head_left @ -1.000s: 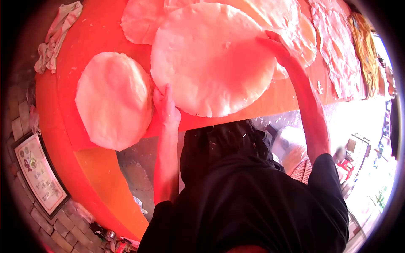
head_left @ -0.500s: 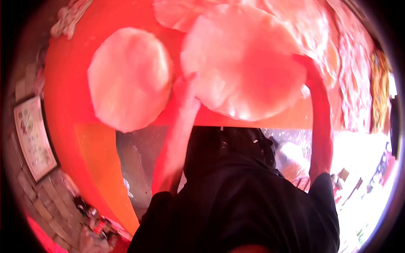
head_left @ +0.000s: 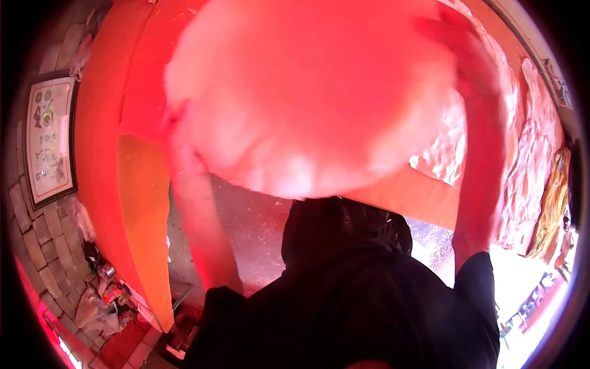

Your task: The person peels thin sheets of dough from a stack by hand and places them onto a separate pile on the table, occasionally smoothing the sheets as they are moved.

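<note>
A large round, pale, soft-looking disc fills the upper middle of the view, raised close to the camera. Red light tints it, and its lower rim looks thin and slightly puckered. My left hand grips the left edge, thumb on the near face and the other fingers hidden behind. At the upper right edge my right hand holds the same disc, blurred by motion and partly cut off by the frame. The disc covers much of the table behind it.
An orange-red table runs behind the disc. Crinkled pale sheets lie at its right, with a yellowish strip beyond. A framed picture leans at the left, and clutter sits on the brick floor.
Both hands have lifted the disc off the table toward the camera, and it looks larger. A second round disc on the left is out of sight now. The view has shifted.
</note>
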`<state>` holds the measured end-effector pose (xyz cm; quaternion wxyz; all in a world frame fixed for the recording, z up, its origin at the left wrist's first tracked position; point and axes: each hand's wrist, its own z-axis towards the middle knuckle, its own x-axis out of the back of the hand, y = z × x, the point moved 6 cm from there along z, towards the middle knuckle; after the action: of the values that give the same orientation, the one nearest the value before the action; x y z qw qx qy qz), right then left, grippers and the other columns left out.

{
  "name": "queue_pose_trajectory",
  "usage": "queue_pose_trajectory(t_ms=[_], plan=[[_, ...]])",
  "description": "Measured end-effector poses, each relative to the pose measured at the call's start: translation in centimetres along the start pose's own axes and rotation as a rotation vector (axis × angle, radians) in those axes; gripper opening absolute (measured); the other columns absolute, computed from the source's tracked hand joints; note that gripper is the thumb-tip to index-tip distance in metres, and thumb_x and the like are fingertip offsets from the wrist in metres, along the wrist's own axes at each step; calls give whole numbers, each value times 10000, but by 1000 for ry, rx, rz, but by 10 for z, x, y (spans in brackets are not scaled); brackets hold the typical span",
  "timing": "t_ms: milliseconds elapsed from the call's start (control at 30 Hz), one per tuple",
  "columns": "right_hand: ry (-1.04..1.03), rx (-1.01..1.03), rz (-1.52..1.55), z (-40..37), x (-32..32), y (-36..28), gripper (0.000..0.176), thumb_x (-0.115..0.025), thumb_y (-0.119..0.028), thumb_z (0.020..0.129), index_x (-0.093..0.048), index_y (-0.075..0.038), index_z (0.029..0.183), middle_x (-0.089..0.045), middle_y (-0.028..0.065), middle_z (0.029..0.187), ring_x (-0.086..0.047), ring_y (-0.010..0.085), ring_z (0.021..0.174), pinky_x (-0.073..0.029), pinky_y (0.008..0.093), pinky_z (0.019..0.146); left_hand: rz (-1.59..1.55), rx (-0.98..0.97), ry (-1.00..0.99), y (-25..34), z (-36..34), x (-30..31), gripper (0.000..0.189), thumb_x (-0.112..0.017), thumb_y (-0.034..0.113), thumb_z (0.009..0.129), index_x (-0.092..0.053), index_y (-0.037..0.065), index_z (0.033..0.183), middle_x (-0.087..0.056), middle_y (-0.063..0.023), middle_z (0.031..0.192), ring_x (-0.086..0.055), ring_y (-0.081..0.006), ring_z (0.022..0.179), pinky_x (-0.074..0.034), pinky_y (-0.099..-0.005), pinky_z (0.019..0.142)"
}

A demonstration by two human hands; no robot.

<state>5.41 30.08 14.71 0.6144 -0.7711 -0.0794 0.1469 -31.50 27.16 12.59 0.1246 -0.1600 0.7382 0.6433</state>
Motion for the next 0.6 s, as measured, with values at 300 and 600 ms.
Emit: queue_pose_trajectory(t_ms=[300, 600], plan=[[7, 29, -31, 115, -76, 152, 404, -675, -376, 814, -625, -69, 1072, -598, -70, 835, -497, 64, 705, -401, 231, 636, 348, 89, 319, -41, 39, 227, 325, -583, 110, 937, -547, -58, 1213, -629, -128, 1112, -629, -213, 993, -523, -344, 865], [339, 140, -723, 112, -72, 83, 568, -747, -332, 767, -564, -40, 1219, -649, 181, 1020, -648, 269, 924, -503, 379, 753, -114, 103, 320, -51, 8, 187, 427, -535, 232, 981, -482, -31, 1313, -561, -114, 1252, -578, -235, 1090, -501, -380, 920]])
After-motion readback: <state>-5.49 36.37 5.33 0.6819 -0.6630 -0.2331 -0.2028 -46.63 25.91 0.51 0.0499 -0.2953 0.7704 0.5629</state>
